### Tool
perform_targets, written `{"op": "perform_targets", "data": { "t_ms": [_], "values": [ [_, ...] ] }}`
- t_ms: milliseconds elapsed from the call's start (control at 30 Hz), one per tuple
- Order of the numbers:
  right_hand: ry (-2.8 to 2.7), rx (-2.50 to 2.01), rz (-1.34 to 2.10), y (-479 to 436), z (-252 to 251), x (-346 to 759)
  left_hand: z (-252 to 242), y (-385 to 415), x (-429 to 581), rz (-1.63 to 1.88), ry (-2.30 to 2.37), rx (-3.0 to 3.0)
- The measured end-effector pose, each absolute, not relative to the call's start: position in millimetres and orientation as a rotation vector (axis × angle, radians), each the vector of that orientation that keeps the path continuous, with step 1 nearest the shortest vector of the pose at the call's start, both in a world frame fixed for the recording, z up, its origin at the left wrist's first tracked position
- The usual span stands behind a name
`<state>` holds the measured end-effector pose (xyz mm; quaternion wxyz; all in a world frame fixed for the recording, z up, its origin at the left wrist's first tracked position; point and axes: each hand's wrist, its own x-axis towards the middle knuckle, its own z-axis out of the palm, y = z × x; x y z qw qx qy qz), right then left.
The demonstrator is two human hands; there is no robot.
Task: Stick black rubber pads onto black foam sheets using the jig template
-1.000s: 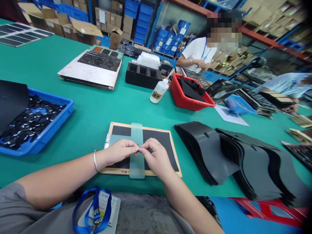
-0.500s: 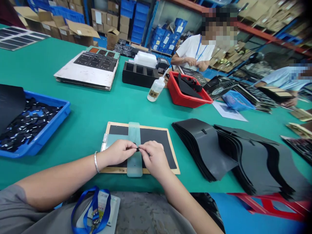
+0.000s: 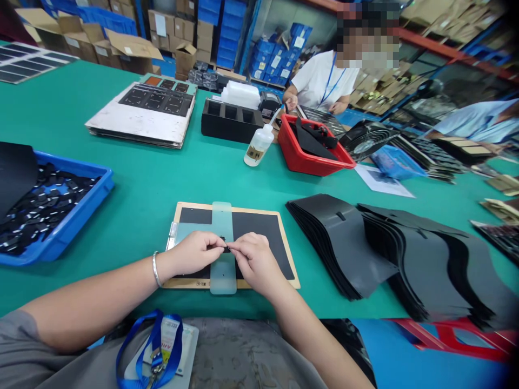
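A wood-edged board [image 3: 297, 280] with a black sheet [image 3: 259, 229] on it lies in front of me. Across it sits a translucent greenish cross-shaped template [image 3: 223, 270], with a metal hinge at the board's left edge. My left hand [image 3: 198, 251] and my right hand [image 3: 253, 262] meet over the template's middle. Both pinch a small black piece [image 3: 227, 248] between their fingertips; its shape is mostly hidden by the fingers. A small dark slot shows just above the fingertips.
A blue tray [image 3: 81, 213] of small black pieces is at left. Stacks of black sheets [image 3: 344, 237] lie at right. Behind are a squeeze bottle [image 3: 259, 145], a red basket [image 3: 312, 162] and a black compartment box [image 3: 231, 129]. Two people work across the table.
My hands stay nearly in place, their fingertips shifted slightly over the template. The person across the table has moved their hands apart.
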<state>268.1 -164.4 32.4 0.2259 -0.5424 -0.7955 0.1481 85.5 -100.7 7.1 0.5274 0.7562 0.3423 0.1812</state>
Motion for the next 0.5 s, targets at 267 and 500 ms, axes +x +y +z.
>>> {"op": "perform_targets", "data": {
  "t_ms": [267, 500],
  "values": [
    [-2.146, -1.539, 0.388, -164.3, 30.6, 269.4, 7.3, -101.5, 86.0, 0.389, 0.808, 1.846],
    [-1.398, -1.98, -0.089, -197.9, 41.2, 395.7, 12.5, -91.0, 77.7, 0.425, 0.933, 1.981]
  ]
}}
